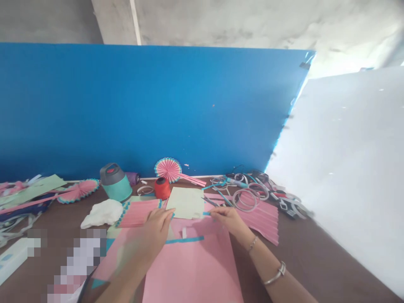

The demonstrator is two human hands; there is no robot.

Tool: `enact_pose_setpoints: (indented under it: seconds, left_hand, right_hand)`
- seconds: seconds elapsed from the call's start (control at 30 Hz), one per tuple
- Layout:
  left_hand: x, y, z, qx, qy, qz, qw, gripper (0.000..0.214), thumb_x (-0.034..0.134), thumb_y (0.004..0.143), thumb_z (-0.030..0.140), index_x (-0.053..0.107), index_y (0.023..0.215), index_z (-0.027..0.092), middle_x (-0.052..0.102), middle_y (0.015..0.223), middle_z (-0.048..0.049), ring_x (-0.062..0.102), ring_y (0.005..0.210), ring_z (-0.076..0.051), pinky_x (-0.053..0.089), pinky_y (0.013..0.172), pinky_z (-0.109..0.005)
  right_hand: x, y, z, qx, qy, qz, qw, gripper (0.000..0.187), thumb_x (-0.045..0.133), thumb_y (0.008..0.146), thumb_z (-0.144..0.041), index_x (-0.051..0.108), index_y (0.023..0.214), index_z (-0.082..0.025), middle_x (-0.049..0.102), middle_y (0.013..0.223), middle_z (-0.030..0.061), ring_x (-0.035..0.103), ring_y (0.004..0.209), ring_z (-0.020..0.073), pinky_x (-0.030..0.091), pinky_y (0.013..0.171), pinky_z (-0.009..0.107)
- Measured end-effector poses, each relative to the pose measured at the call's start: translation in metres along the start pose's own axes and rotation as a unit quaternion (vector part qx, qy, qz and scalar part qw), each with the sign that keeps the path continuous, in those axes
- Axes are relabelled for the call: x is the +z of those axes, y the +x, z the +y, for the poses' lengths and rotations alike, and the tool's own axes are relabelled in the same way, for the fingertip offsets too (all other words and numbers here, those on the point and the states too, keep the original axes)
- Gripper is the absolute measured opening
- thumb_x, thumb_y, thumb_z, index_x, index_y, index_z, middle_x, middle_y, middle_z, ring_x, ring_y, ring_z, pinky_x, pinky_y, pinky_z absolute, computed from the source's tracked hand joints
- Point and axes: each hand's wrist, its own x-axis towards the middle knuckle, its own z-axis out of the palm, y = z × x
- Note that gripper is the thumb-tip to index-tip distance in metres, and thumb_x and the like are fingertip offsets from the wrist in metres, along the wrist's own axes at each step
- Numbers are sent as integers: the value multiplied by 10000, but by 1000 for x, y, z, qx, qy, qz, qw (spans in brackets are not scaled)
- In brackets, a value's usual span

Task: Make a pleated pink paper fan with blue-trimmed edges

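Observation:
My right hand (229, 218) pinches a short blue strip (206, 213) at the lower right corner of a pale cream sheet (185, 203). At the sheet's lower left, my left hand (156, 227) has its fingertips closed on a bit of blue; whether this is the same strip I cannot tell. Below both hands lies a large pink paper sheet (192, 269) with a blue band (186, 240) along its upper edge. A small white piece (184, 232) rests just above that band. Scissors (212, 202) lie beyond my right fingers.
Pleated pink paper lies left (139, 213) and right (261, 216) of the hands. A red thread cone (162, 188), teal container (116, 183), round pink fan (168, 169) and white crumpled wad (103, 213) stand behind. Tangled strips (248, 198) lie right, before a blue partition (176, 105).

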Motion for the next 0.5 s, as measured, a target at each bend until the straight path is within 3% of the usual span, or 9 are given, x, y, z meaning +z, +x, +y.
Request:
enact_pose_setpoints:
  seconds: [0.13,0.3,0.43,0.5]
  left_hand:
    - [10,-4,1,55,144,-105,982,474,423,813,77,517,1235,273,609,1177,-51,511,1102,-229,371,886,-370]
    - [11,-3,2,91,276,-115,950,650,463,767,14,362,1359,263,468,1350,-106,372,1258,-292,268,992,-448]
    - [0,-1,28,113,273,-106,949,496,470,782,38,476,1258,175,516,1278,-129,423,1192,-296,279,988,-464]
    - [-2,-7,47,158,224,-146,950,407,453,792,36,536,1157,196,589,1146,-80,508,1051,-248,366,902,-406]
  right_hand:
    - [-5,-5,-1,45,-22,-70,996,240,599,644,-279,721,801,-145,689,806,47,590,742,170,432,674,257]
    - [-12,-10,-6,84,-81,-86,990,101,599,608,-210,681,624,-154,664,650,16,577,665,153,421,635,242]
    - [-15,-10,-5,99,-56,-107,988,128,607,574,-202,698,654,-159,683,682,20,590,696,163,434,664,247]
    - [-14,-9,-2,94,-19,-137,986,170,617,559,-216,713,683,-150,696,711,32,597,706,165,439,679,249]
